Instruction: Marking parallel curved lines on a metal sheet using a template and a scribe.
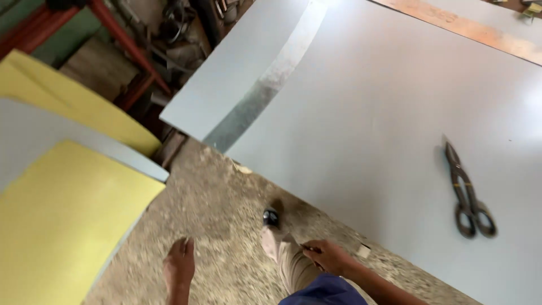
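We stand beside the grey metal sheet [361, 113]; tin snips [467, 195] lie untouched. Left hand [179, 262] hangs loose and empty; right hand [327, 257] rests at our thigh, grip unclear. Next move, we judge: reach for snips.

My left hand [179, 261] hangs low at the bottom of the view, fingers held together and pointing up and away from me, holding nothing. My right hand [327, 257] sits further right with the forearm running down and to the right out of frame; its fingers are curled loosely inward, their grip blurred.
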